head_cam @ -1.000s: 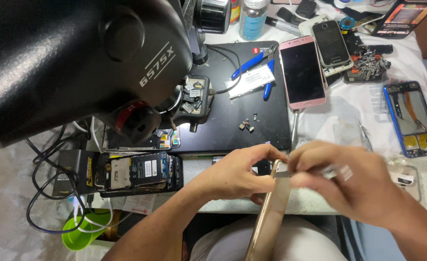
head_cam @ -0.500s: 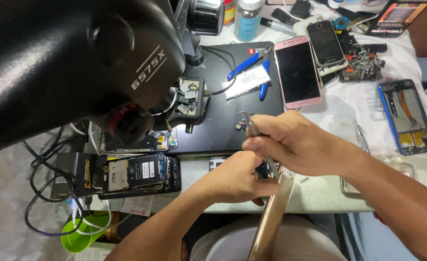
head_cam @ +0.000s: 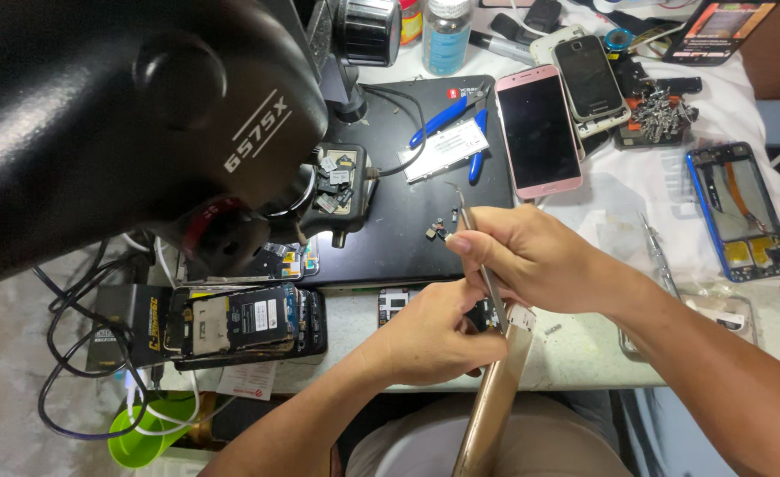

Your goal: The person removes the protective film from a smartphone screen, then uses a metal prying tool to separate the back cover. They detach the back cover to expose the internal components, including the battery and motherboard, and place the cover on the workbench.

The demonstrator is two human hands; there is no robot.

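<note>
1. At the near edge of the black mat [head_cam: 407, 238], the left hand [head_cam: 438, 340] gripped the top of a gold phone [head_cam: 491, 406], which stood on edge over the person's lap.
2. Just right of the mat, the right hand [head_cam: 531, 261] pinched metal tweezers [head_cam: 478, 256], their lower end at the phone's top.
3. On the mat's right side lay a pink phone [head_cam: 538, 132].
4. Left of the mat sat an opened phone [head_cam: 240, 320] on the table [head_cam: 584, 353].

A phone repair workshop: a microscope [head_cam: 143, 115] looms over a cluttered worktop [head_cam: 584, 344] strewn with opened phones [head_cam: 240, 320], blue pliers [head_cam: 447, 119] and loose parts [head_cam: 438, 231].
</note>
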